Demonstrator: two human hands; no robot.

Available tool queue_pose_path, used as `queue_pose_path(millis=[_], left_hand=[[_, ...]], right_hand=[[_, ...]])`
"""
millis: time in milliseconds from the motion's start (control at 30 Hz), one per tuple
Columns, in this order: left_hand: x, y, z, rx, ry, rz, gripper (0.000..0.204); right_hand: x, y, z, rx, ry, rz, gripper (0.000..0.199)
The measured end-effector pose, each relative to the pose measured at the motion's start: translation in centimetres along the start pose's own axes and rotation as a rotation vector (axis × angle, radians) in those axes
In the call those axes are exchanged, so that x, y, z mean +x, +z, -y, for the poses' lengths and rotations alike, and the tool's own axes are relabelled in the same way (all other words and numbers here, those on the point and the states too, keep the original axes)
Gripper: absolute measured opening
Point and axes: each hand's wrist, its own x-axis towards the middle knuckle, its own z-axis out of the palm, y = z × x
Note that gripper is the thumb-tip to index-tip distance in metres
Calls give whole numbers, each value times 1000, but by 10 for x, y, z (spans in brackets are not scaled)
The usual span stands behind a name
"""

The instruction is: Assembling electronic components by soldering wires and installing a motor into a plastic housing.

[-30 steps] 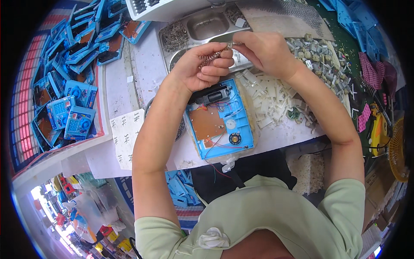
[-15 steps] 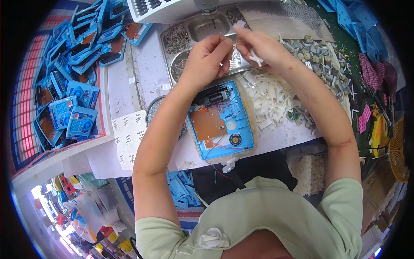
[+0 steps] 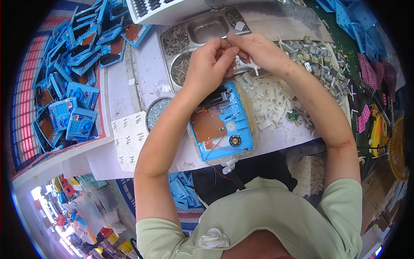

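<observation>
My left hand [image 3: 210, 62] is closed in a pinch over the metal tray, its fingertips against those of my right hand [image 3: 261, 51]. Whatever the left fingers grip is hidden. A white plastic piece [image 3: 254, 67] with crossed arms sticks out from under the curled fingers of my right hand. Just below the hands lies an opened blue plastic toy housing [image 3: 241, 125], with a brown circuit board [image 3: 208, 128], a round speaker [image 3: 235, 140], thin wires and a black mechanism [image 3: 215, 98] inside; my left wrist partly overlaps its upper edge.
Beyond the hands is the divided metal tray [image 3: 186, 26] with small metal parts. White plastic parts [image 3: 269, 101] and grey motor-like parts [image 3: 317, 62] are heaped right. A round container [image 3: 158, 111] of small screws stands left, near a marked paper [image 3: 128, 140]. Blue housings [image 3: 79, 93] pile up far left.
My hands were slightly apart; now their fingertips meet. My right fingers have come down from the tray's far side, and my left hand has shifted slightly right. The blue housing stays put.
</observation>
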Motion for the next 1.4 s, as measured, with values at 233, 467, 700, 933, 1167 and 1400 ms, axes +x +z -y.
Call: queue_pose_path(millis=[233, 467, 700, 933, 1167, 1400], left_hand=[[2, -16, -4, -92, -92, 83, 21], [7, -28, -2, -822, -445, 351, 24], [0, -10, -3, -297, -106, 208, 22], [-3, -18, -18, -577, -482, 325, 27], [8, -37, 19, -1312, -628, 858, 29], [-5, -27, -16, -598, -416, 528, 35]], right_hand=[[-3, 3, -6, 65, -133, -58, 35], [-13, 2, -2, -496, -559, -238, 21], [-7, -7, -9, 9, 32, -85, 36], [-8, -1, -7, -207, -305, -20, 32], [-12, -1, 2, -785, -786, -163, 18], [-14, -1, 3, -204, -397, -156, 30]])
